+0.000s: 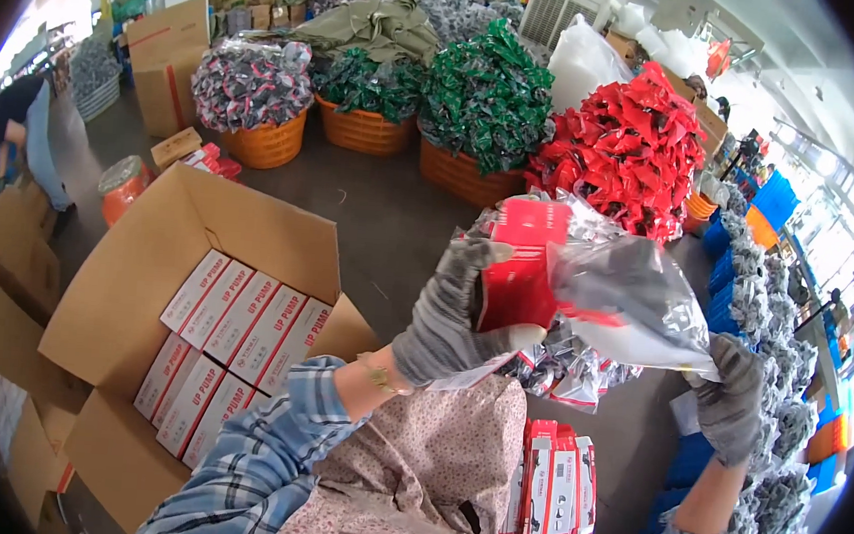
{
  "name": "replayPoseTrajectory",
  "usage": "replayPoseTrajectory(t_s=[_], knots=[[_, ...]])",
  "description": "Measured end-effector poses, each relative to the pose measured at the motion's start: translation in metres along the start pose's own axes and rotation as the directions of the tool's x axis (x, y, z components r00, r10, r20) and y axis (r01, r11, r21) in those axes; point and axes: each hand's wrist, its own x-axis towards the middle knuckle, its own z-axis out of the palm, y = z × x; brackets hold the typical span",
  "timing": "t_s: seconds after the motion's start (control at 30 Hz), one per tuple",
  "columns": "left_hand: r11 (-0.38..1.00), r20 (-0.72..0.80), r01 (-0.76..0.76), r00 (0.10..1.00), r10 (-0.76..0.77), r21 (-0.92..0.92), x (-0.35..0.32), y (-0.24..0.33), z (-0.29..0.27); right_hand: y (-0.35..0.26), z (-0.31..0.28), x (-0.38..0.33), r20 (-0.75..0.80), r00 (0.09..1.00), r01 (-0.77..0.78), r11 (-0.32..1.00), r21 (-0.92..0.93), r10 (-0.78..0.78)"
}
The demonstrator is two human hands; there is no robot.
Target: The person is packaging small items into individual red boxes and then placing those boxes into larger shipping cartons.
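Observation:
In front of me, my left hand (453,314), in a grey striped work glove with bare fingertips, is closed around a small red cardboard box (522,274). My right hand (732,402), gloved in grey too, pinches the lower right corner of a clear plastic bag (645,294). Something dark and a white part show inside the bag, their kind unclear. The bag's left end meets the box's right side; whether any of it is inside I cannot tell. Below them lies a pile of bagged parts (579,374), partly hidden by the box and bag.
To my left an open carton (104,292) holds rows of red-and-white boxes (242,323). Flat red-and-white boxes (555,488) are stacked by my lap. Ahead stand orange baskets (264,144) heaped with bagged parts, some green, some red (627,147). Bagged grey parts (773,395) line the right. Another person (26,130) bends at far left.

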Motion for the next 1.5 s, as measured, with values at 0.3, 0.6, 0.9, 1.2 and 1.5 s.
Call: replayPoseTrajectory(t_s=[0.3,0.6,0.9,1.2,1.5], knots=[[0.822,0.045,0.122,0.992,-0.116,-0.556,-0.009,-0.006,0.027,-0.124,-0.013,0.054,0.552,0.811,0.566,0.492,-0.661,-0.192],[0.961,0.191,-0.034,0.977,0.089,-0.273,-0.015,0.023,0.010,-0.140,0.059,0.113,0.818,0.562,0.638,0.693,-0.335,-0.122],[0.975,0.148,0.123,0.984,-0.095,-0.188,-0.024,0.000,-0.024,-0.121,0.072,0.132,0.591,0.730,0.558,0.799,-0.224,-0.344],[0.943,-0.011,0.257,0.964,-0.265,-0.212,-0.034,-0.005,-0.049,-0.054,0.197,0.067,0.069,0.997,-0.080,0.513,0.855,0.040],[0.971,-0.059,0.190,0.978,-0.200,-0.147,-0.041,-0.006,-0.019,-0.117,0.211,0.060,-0.002,0.958,-0.051,0.179,0.983,0.288]])
